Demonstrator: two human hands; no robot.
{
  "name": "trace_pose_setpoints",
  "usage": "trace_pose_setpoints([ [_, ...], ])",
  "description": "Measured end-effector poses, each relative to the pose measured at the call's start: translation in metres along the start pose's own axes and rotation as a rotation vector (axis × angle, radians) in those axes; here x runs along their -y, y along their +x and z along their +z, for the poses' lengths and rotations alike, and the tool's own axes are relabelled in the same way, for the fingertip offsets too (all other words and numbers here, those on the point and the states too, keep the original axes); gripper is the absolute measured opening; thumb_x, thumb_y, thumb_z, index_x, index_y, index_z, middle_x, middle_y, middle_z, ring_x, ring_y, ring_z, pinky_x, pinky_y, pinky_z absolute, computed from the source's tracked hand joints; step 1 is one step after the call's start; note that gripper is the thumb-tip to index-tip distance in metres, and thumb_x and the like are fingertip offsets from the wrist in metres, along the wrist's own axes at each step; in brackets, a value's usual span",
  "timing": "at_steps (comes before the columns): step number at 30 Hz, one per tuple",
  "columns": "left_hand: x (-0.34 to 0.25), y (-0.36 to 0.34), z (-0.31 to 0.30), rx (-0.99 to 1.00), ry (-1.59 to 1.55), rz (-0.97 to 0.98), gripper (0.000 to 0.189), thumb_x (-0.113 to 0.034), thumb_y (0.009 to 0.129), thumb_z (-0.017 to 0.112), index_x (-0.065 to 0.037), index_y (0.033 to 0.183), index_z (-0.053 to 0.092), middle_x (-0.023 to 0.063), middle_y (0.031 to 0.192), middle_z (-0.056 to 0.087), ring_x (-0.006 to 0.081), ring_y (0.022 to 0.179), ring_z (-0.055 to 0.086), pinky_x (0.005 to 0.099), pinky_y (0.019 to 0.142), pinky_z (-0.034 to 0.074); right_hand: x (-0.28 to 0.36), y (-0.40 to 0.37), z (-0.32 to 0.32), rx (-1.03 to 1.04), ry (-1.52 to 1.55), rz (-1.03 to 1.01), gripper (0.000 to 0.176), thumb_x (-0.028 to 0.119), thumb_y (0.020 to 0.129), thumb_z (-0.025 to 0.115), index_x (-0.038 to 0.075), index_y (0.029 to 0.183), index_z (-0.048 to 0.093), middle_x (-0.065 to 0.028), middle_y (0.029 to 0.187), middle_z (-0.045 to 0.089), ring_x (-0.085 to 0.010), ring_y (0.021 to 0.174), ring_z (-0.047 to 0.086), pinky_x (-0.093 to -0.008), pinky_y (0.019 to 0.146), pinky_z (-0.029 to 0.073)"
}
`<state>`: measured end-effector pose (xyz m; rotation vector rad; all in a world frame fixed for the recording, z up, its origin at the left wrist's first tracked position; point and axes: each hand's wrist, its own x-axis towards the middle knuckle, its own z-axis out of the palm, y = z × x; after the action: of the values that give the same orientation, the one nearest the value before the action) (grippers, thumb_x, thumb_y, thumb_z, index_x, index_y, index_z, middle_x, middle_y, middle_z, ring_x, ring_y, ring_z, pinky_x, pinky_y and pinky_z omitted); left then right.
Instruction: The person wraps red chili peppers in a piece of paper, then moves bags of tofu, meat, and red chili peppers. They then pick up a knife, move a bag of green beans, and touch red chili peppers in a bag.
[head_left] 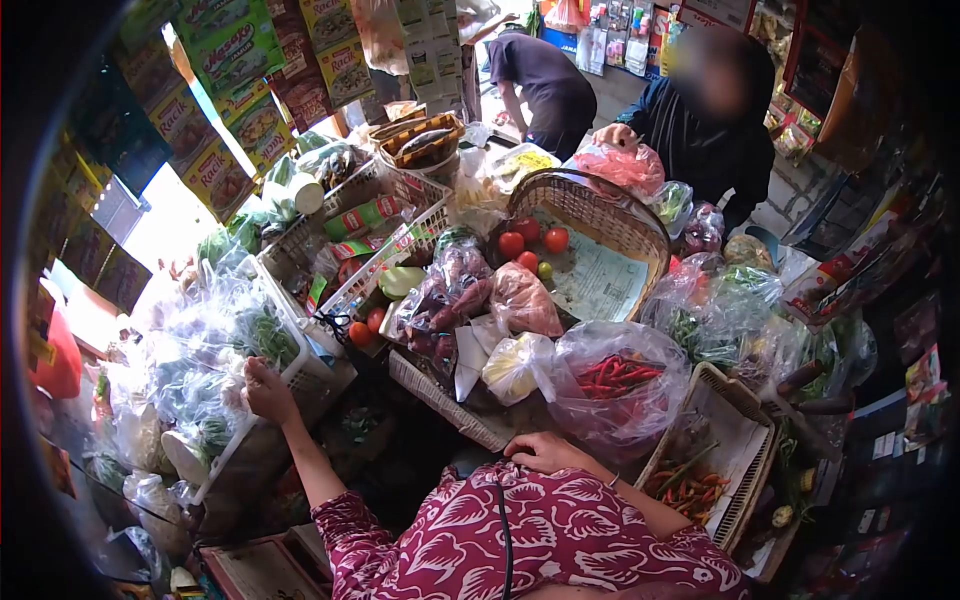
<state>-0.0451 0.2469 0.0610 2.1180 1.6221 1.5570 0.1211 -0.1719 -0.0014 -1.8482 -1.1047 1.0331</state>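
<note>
My left hand [268, 392] is curled at the rim of a white plastic crate [288, 312], right against clear plastic bags of green vegetables [225, 340]. Whatever its fingers grip, if anything, I cannot make out. My right hand [541, 452] lies loosely at the front of my patterned shirt, fingers stretched, with nothing seen in it. Just beyond it are a clear bag of red chillies [618, 378] and a small bag of something pale yellow [518, 367]. A bag of reddish shallots or similar [525, 300] sits further back.
A wicker basket [655, 235] holds several tomatoes [511, 245]. Another crate [425, 215] carries green packets. At right stands a tray of loose chillies [765, 430]. Seasoning sachets [235, 50] hang at upper left. Across the stall is a person in dark clothing [740, 130]; another person [550, 85] bends behind.
</note>
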Motion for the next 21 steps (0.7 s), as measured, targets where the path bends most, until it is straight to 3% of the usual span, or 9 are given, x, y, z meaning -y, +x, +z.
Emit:
trace_pose_setpoints([
  [11,0.001,-0.001,0.003,-0.177,0.066,0.113,0.035,-0.032,0.090,0.041,-0.007,0.078,0.064,0.0098,0.070,0.063,0.0299,0.062,0.058,0.0414,0.058,0.043,0.002,-0.001,-0.001,0.006,-0.007,0.003,0.029,0.025,0.079,0.054,0.005,0.098,0.061,-0.0125,0.093,0.064,-0.0269,0.087,0.061,-0.0347,0.078,0.046],
  [13,0.005,0.000,0.003,-0.044,0.005,0.015,0.037,-0.032,0.090,0.041,-0.006,0.079,0.064,0.0094,0.067,0.063,0.0289,0.061,0.059,0.0404,0.058,0.044,0.002,-0.001,-0.001,0.005,-0.011,0.001,0.029,0.025,0.079,0.053,0.005,0.098,0.061,-0.0127,0.093,0.063,-0.0270,0.086,0.061,-0.0346,0.078,0.046],
  [21,-0.006,-0.001,-0.007,0.004,-0.005,-0.014,0.040,-0.035,0.091,0.039,-0.007,0.076,0.063,0.0072,0.063,0.062,0.0260,0.058,0.059,0.0395,0.055,0.044,0.001,-0.001,0.000,0.010,-0.002,0.003,0.029,0.025,0.079,0.053,0.004,0.098,0.061,-0.0130,0.093,0.063,-0.0271,0.086,0.061,-0.0344,0.078,0.046],
])
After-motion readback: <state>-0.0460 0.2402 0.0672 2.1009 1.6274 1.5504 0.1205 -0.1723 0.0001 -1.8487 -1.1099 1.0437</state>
